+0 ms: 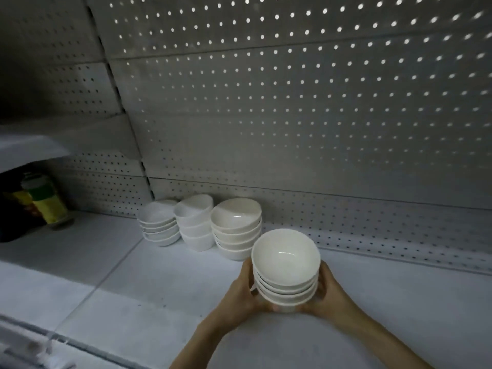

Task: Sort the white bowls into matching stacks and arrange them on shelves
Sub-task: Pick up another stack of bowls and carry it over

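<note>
Fingers (251,284) of the left hand (241,294) wrap the left side of a held stack of white bowls (286,270), with the fingertips curled under the base. The right hand (328,291) mirrors this on the right side, palm pressed to the bowl walls. Both hands are clenched on the stack, which counts about four nested bowls, opening up. Both forearms enter from the bottom centre of the frame and converge upward on the stack, wrists bent slightly inward.

The stack is at lower centre of the frame, over the white shelf (165,283); whether its base touches the shelf cannot be told.

Directly up and left, three further stacks stand in a row against the perforated back panel (292,115): a right stack (235,227) just beside the held bowls, a middle stack (195,222) of deeper bowls, and a left stack (159,222) of shallower ones.

At the far left edge, a yellow-and-green container (48,199) stands in shadow.
</note>
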Demonstrator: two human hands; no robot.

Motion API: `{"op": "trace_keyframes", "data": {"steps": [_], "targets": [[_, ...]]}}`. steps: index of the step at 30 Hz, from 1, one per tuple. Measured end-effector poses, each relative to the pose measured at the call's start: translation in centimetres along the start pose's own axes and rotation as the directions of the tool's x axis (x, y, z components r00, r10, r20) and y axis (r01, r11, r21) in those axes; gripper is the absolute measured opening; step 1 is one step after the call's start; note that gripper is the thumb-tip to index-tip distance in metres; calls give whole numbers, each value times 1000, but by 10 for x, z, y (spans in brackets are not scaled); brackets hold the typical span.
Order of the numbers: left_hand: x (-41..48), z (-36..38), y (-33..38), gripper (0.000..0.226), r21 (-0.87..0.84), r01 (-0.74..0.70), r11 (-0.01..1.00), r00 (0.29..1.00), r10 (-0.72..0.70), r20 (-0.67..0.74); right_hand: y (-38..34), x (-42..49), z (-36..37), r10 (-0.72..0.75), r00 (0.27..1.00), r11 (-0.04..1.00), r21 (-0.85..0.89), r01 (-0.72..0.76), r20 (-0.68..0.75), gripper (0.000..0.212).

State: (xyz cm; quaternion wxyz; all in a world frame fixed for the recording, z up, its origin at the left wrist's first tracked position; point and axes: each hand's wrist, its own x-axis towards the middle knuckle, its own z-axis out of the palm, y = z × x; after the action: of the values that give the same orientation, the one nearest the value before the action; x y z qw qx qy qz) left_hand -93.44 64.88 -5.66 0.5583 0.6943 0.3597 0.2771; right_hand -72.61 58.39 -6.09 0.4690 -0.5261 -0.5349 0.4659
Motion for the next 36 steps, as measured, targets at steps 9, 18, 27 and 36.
{"op": "trace_keyframes", "data": {"steps": [9, 18, 27, 36], "targets": [[33, 12, -7, 89, -32, -142, 989, 985, 138, -107, 0, 23, -9, 34, 994, 999, -4, -34, -99, 108], [34, 56, -5, 99, -95, -234, 968, 874, 166, -457, -31, 32, -12, -15, 983, 997, -80, 1, -182, 93], [50, 59, -10, 87, -52, -159, 986, 843, 108, -526, -31, 53, -12, -10, 966, 997, -78, -11, -258, 71], [56, 62, 1, 75, -111, -154, 982, 822, 65, -566, -31, 64, -5, -2, 955, 996, -87, -25, -295, 87]]}}
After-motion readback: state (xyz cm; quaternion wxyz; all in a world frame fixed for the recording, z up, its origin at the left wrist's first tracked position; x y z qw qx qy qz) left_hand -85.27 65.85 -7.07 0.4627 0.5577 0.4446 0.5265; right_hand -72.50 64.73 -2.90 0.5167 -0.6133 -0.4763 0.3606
